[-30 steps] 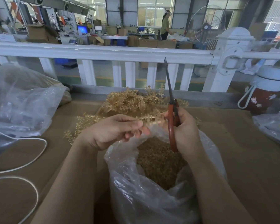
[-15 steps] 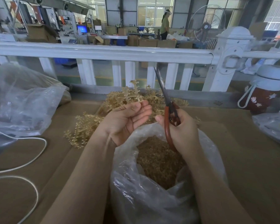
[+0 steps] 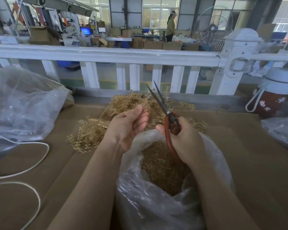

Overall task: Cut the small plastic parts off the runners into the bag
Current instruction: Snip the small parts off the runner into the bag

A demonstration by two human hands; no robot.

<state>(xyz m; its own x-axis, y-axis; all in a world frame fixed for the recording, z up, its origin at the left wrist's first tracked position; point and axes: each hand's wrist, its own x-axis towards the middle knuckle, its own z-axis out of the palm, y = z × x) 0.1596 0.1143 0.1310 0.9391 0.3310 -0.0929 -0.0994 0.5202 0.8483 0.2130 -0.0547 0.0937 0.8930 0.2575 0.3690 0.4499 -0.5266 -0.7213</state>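
A clear plastic bag (image 3: pixel 156 206) stands open in front of me, with cut amber parts (image 3: pixel 161 163) heaped inside. Behind it lies a pile of amber runners (image 3: pixel 126 103), and more runners (image 3: pixel 88 135) spread to the left. My left hand (image 3: pixel 128 128) is palm up above the bag's far rim. Its fingers are nearly straight, their tips at the edge of the pile, and I see no runner gripped in it. My right hand (image 3: pixel 186 140) grips red-handled scissors (image 3: pixel 169 127) over the bag. The blades point up and left and are slightly parted.
The brown cardboard tabletop (image 3: pixel 248 163) carries a large crumpled clear bag (image 3: pixel 23 105) at left and white cord loops (image 3: pixel 38 156) at front left. A red bottle with a white lid (image 3: pixel 273 97) and another plastic bag (image 3: pixel 281 131) are at right. A white railing (image 3: pixel 106 54) runs behind.
My left hand let go of the runner it held over the bag, turned palm up and moved back toward the pile. The scissors tilted left and their blades parted a little.
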